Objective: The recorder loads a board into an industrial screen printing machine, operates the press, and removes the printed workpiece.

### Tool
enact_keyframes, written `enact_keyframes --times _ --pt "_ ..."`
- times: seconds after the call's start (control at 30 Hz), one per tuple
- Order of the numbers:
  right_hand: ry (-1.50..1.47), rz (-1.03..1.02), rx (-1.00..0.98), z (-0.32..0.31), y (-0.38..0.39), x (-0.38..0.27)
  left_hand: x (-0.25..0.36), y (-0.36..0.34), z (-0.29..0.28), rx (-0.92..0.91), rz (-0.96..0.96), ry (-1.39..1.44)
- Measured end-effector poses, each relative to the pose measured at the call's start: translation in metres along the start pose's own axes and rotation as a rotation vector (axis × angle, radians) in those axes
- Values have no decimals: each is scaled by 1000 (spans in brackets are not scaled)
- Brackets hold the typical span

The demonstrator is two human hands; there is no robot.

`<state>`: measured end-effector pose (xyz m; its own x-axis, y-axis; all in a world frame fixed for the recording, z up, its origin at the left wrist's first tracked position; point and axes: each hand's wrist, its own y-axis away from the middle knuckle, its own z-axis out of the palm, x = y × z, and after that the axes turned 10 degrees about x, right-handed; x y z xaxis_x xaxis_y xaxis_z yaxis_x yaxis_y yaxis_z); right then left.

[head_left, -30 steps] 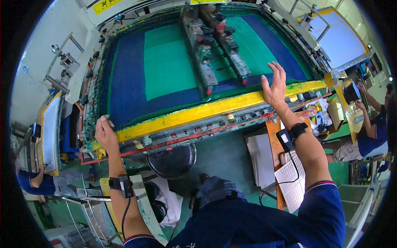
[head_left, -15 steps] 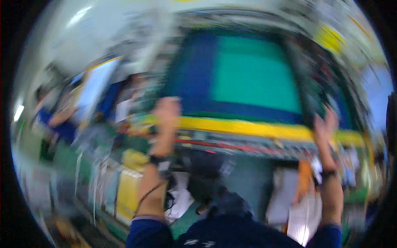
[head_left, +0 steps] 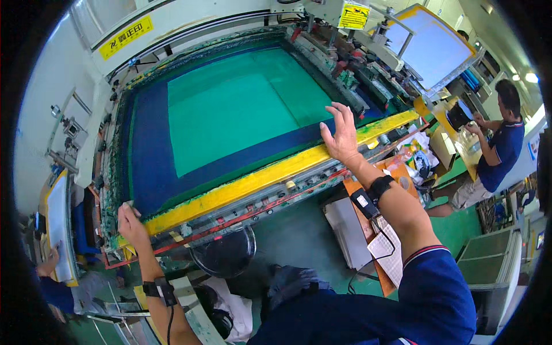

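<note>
A large screen frame [head_left: 253, 181] with a yellow taped front edge lies in a printing machine, its mesh green in the middle and dark blue around it. My left hand [head_left: 131, 221] grips the frame's front left corner. My right hand [head_left: 340, 135] rests flat on the yellow edge near the right, fingers spread onto the blue mesh. Both wrists wear black bands with cables.
The squeegee carriage [head_left: 351, 57] sits at the machine's far right. A round black stool [head_left: 225, 256] stands below the frame. A stack of paper sheets [head_left: 351, 230] lies on an orange stand. A person in a blue shirt [head_left: 503, 146] works at right; another hand [head_left: 49, 264] shows at left.
The squeegee carriage that lay across the middle of the screen now stands at the far right. My view swung and settled. My left hand shifted slightly on the corner.
</note>
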<state>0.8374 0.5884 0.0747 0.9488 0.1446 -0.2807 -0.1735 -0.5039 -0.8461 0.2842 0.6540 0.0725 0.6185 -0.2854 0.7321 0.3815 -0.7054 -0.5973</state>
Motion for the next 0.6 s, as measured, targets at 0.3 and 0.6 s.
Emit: enact_keyframes --times 0.3,0.6 --pt "24 -12 7 -13 2 1 4 5 2 2 66 -15" --pt "-5 11 -7 -6 0 -6 -9 2 -6 -5 21 -19"
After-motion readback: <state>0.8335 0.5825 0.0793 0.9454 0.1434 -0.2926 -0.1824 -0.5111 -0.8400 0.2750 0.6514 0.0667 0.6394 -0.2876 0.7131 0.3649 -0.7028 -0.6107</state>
